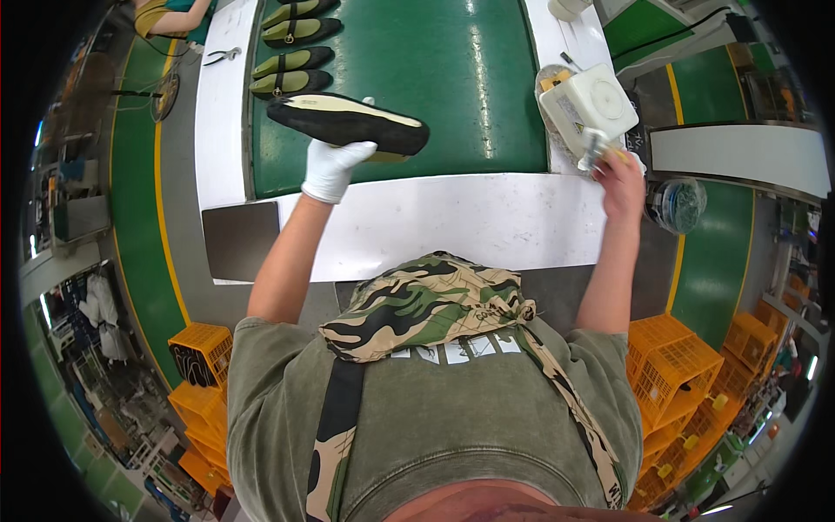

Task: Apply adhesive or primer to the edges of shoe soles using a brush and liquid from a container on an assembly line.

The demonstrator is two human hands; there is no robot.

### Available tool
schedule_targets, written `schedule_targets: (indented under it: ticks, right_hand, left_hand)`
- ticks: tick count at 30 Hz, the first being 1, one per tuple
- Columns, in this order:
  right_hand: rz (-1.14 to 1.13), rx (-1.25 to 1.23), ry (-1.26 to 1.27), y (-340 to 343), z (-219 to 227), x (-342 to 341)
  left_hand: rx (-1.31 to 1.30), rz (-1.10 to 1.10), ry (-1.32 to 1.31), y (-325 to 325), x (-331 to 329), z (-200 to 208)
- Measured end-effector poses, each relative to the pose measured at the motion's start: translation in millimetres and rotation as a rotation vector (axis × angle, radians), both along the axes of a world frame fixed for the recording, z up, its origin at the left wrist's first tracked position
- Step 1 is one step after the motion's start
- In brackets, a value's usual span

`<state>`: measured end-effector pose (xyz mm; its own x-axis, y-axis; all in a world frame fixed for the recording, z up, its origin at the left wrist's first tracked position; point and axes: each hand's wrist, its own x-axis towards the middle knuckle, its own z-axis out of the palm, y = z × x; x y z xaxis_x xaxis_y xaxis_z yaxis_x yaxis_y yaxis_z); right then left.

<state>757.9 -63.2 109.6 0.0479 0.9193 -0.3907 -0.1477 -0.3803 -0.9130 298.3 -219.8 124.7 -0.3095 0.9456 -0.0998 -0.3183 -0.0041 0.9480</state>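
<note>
My left hand (pixel 336 167), in a white glove, is closed round a black shoe (pixel 348 122) above the near end of the green belt. The shoe is tipped so that a long cream area of its underside faces up. Over at the right, my right hand (pixel 621 181) is closed on a small brush-like tool (pixel 594 150), pale grey and white with a bit of yellow, partly blurred. That tool is beside a white plastic jug (pixel 593 109) lying on the right edge of the bench. Pairs of olive-and-black shoes (pixel 292 83) stand in a row along the belt's left side.
A green conveyor belt (pixel 417 87) runs away from me between white ledges. Pliers (pixel 223 56) lie on the left ledge, and a dark flat panel (pixel 241 242) is at the near left corner. Orange crates (pixel 665 365) are stacked on both sides. Another person's arm (pixel 180 19) shows far left.
</note>
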Motion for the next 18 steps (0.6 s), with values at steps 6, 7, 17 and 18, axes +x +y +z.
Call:
schedule_targets:
  ticks: [6,7,17,18]
  right_hand:
    - [0.380,0.126,0.336,-25.4,30.3,-157.8]
    - [0.387,0.133,0.346,-29.3,35.7,-170.1]
    - [0.673,0.203,0.426,-54.7,78.6,-216.2]
    - [0.721,0.187,0.429,-59.1,85.1,-220.1]
  left_hand:
    - [0.162,0.033,0.861,-28.9,53.4,34.1]
    - [0.178,-0.024,1.052,-33.1,59.8,48.5]
    - [0.086,0.006,1.128,-64.8,95.0,107.9]
    - [0.206,0.115,1.336,-66.7,96.3,109.6]
